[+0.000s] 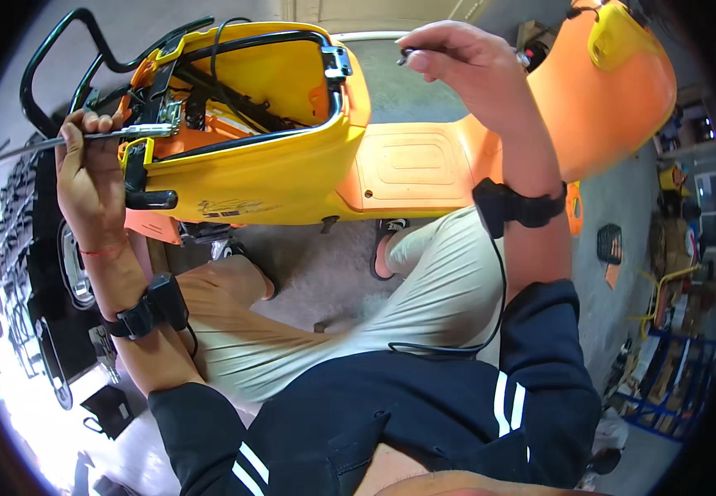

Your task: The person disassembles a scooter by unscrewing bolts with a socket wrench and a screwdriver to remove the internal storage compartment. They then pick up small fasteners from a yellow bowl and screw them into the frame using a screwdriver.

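My left hand [92,165] is closed round a long metal rod-like hand tool [139,131], probably a wrench. Its shiny end lies by a metal bracket at the rear of a yellow and orange scooter body [250,194]. Up and to the right, my right hand [465,70] pinches a small dark piece [406,56], perhaps a bolt, between thumb and fingertips. It is held in the air, apart from the scooter. Black tubing [246,140] rims the open seat compartment, where dark cables and orange parts show.
An orange footboard [411,165] joins the compartment to the large front panel [597,91]. A knobbly black tyre [23,215] stands at the left. A small black basket [609,244] lies on the floor at right, near a blue rack [663,372] with boxes.
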`<state>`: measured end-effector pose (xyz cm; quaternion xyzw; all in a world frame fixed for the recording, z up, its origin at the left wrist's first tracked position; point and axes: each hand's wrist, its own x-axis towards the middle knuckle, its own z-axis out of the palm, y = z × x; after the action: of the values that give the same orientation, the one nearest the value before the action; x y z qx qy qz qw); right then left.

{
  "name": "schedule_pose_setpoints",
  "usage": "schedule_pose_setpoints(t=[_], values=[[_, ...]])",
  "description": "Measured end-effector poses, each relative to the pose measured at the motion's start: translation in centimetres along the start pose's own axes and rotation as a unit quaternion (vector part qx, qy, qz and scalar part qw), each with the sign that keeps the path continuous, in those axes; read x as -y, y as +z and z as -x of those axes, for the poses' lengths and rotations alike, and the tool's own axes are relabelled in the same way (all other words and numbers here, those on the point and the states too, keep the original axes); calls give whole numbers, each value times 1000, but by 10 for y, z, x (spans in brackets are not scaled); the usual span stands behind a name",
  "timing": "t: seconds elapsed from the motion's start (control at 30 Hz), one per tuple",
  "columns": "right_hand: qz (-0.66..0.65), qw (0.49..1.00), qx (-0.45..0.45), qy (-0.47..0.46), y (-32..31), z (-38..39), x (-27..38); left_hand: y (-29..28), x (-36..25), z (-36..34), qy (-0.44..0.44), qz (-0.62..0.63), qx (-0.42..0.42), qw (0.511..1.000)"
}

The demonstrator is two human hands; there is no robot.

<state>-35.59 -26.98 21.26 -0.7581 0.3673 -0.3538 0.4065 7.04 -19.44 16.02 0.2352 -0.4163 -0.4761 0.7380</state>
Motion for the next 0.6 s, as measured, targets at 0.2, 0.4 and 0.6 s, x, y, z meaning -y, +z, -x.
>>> schedule_pose_setpoints(t=[0.2, 0.4, 0.6], values=[[6, 1000, -28, -13, 36, -48, -67, 12, -5, 7, 2, -32, -32, 999], [3, 1000, 4, -6, 44, -60, -77, -2, -5, 2, -25, 12, 15, 999], [18, 1000, 14, 1, 36, -57, -77, -5, -6, -3, -40, 26, 21, 999]])
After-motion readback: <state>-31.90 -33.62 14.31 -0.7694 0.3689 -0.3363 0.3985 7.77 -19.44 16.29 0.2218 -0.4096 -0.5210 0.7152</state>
